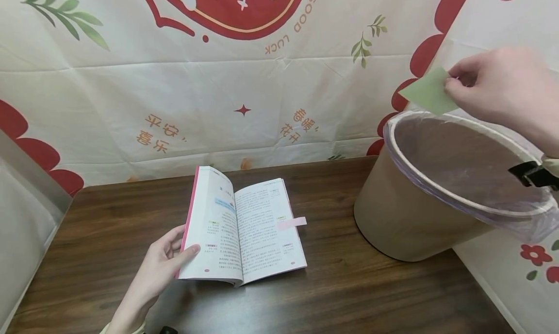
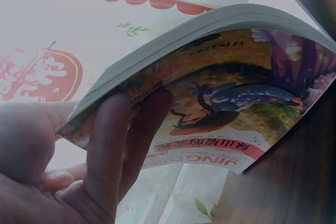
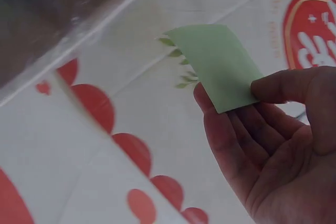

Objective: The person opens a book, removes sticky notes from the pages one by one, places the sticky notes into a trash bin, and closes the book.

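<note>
An open book (image 1: 266, 227) lies on the dark wooden table, its left side raised. My left hand (image 1: 163, 258) grips that left edge, thumb on the page and fingers under the cover. In the left wrist view the colourful illustrated cover (image 2: 226, 98) shows above the fingers. A pink paper strip (image 1: 291, 223) sticks out past the right page's edge. Up at the right, my right hand (image 1: 502, 89) pinches a small green paper square (image 1: 430, 92) by one corner, above the far rim of the bin. The right wrist view shows the thumb pressing the green paper (image 3: 218, 61) against the fingers.
A beige bin (image 1: 393, 217) with a clear plastic liner stands at the table's right side. Behind the wooden table (image 1: 109, 227) hangs a printed cloth (image 1: 218, 91) with red and green decorations. More cloth borders the left and right sides.
</note>
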`<action>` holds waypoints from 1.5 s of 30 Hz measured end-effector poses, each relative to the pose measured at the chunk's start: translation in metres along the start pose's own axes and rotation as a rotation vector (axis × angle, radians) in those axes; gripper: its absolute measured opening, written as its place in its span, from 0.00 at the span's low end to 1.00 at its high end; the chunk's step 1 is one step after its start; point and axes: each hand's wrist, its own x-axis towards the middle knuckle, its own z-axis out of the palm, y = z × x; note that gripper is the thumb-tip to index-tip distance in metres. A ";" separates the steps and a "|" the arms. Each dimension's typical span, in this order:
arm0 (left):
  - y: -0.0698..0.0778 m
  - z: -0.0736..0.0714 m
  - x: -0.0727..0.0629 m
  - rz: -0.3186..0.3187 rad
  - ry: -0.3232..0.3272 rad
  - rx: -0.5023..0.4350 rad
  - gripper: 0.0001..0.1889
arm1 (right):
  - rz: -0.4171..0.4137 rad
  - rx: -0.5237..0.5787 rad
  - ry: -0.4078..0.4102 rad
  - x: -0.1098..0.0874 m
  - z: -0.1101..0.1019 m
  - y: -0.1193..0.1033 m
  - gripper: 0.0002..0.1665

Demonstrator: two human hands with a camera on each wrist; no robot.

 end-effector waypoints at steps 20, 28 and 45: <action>0.001 0.000 0.000 0.008 -0.014 0.007 0.31 | -0.121 -0.145 -0.185 0.006 0.043 0.043 0.12; 0.001 0.000 0.000 0.001 -0.015 0.000 0.31 | -0.171 -0.161 -0.252 0.008 0.057 0.048 0.09; 0.003 -0.001 -0.001 -0.023 -0.008 0.009 0.32 | -0.289 -0.152 -0.422 0.010 0.084 0.053 0.09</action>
